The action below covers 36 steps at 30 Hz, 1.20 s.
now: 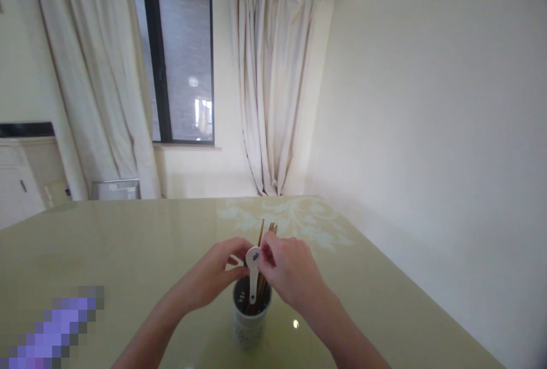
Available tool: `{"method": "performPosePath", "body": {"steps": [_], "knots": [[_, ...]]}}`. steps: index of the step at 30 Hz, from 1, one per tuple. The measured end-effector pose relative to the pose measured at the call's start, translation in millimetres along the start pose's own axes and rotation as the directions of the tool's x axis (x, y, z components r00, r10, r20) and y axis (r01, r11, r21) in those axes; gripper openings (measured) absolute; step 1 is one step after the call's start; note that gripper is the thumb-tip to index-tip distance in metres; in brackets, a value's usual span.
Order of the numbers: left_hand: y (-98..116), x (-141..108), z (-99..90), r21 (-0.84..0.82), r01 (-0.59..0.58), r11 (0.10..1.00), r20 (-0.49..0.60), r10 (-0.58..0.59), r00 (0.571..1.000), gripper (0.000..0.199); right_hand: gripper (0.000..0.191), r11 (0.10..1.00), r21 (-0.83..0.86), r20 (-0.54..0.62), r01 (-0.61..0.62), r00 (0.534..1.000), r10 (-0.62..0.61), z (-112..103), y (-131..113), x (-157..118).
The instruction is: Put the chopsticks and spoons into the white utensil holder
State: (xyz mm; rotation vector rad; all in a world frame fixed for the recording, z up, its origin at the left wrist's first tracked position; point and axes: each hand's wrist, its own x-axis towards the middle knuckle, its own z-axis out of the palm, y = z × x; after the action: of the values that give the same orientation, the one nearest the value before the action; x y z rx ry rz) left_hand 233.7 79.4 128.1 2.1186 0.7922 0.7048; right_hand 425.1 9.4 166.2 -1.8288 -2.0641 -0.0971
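A white ceramic spoon [253, 278] with a small blue mark stands bowl up, its holed handle end down at the mouth of a utensil holder [249, 329]. My right hand [290, 263] is closed, fingertips pinched at the right edge of the spoon's bowl. Several brown wooden chopsticks [261, 232] rise behind that hand. On the other side, my left hand [220, 269] curves beside the spoon, thumb and fingers apart; its fingertips are partly hidden behind the bowl. Something dark shows just behind the spoon, too little of it to name. The holder is pale outside and dark inside, with pierced holes.
The holder stands on a glossy greenish table [149, 244] with a white floral pattern at its far right corner. A pixelated purple shape [51, 335] covers the lower left. Beyond are curtains [273, 73], a window [186, 61], and a plain wall [427, 130] on the right.
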Motion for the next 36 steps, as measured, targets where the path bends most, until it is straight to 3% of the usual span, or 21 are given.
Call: {"method": "performPosePath", "body": {"steps": [6,10,15,19,22,26,29,34,36], "knots": [[-1.3,6.8,3.5,0.087,0.009,0.996,-0.061,-0.004,0.998,0.02,0.01,0.996,-0.059,-0.014,-0.073,0.997,0.072,8.9,-3.2,-6.0],[-7.1,10.2,9.0,0.211,-0.004,0.977,-0.123,0.031,0.992,0.016,0.009,0.997,-0.052,-0.067,-0.049,0.997,0.045,23.8,-5.2,-18.4],[-13.3,13.0,16.0,0.228,0.024,0.973,-0.14,0.009,0.99,0.01,0.008,0.998,-0.057,-0.104,-0.035,0.994,0.029,47.9,0.6,-34.8],[-16.5,11.3,14.4,0.168,0.014,0.986,-0.121,0.006,0.993,0.013,0.009,0.999,0.05,-0.19,0.009,0.982,0.001,60.6,4.6,-45.3],[-15.3,7.4,6.1,0.088,0.01,0.996,-0.119,0.0,0.993,0.028,0.009,0.98,0.184,-0.274,0.08,0.961,-0.027,63.9,11.2,-51.6],[-12.2,-1.1,3.2,-0.092,0.035,0.995,-0.209,-0.054,0.976,0.05,0.026,0.893,0.421,-0.403,0.158,0.915,0.028,72.9,32.8,-57.7],[-22.8,-14.0,25.0,-0.25,0.044,0.967,-0.314,-0.124,0.941,0.062,0.036,0.82,0.538,-0.418,0.195,0.907,0.058,95.4,47.0,-60.4],[-67.6,-45.2,93.7,-0.468,0.076,0.881,-0.427,-0.3,0.853,0.083,0.113,0.627,0.753,-0.287,0.199,0.957,0.041,145.1,36.2,-64.6],[-79.9,-54.7,113.8,-0.525,0.084,0.847,-0.41,-0.338,0.847,0.082,0.121,0.606,0.775,-0.259,0.179,0.965,0.047,156.8,26.6,-67.2]]}}
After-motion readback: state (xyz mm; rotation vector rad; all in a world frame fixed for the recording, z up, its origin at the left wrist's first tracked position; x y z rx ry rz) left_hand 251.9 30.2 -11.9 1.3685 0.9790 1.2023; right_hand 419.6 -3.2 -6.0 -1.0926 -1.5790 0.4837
